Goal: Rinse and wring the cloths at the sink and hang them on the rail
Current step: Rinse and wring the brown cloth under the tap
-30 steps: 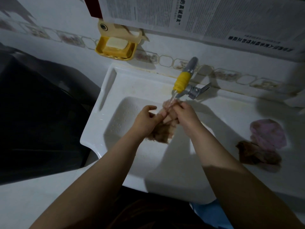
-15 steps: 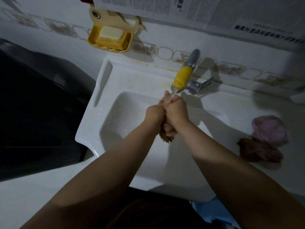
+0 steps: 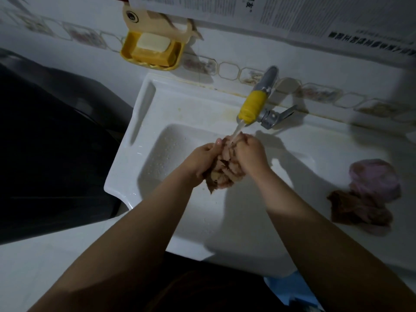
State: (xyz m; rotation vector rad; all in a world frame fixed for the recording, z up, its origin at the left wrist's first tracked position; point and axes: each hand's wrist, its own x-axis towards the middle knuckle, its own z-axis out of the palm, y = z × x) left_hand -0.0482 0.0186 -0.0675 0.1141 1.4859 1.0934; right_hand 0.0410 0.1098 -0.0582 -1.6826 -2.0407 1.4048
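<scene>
I am bunching the limp brownish wet cloth (image 3: 221, 171) between my left hand (image 3: 203, 159) and right hand (image 3: 249, 154), both curled around it under the yellow-sleeved tap (image 3: 252, 106). Soggy and slippery; I am judging opposite ends best for wringing.

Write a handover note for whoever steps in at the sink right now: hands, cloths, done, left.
Left hand: grips the brown cloth from the left.
Right hand: grips the same cloth from the right, under the running tap.
Both hold it bunched above the sink basin, water hitting its top.
Pink cloth and dark brown cloth lie heaped on the ledge right of the basin.
Done: rinsing of the held cloth is under way; cannot tell whether the ledge cloths have been rinsed.
Left: wring this one, handle the two on the ledge, hang all. Rail is not in view.
</scene>
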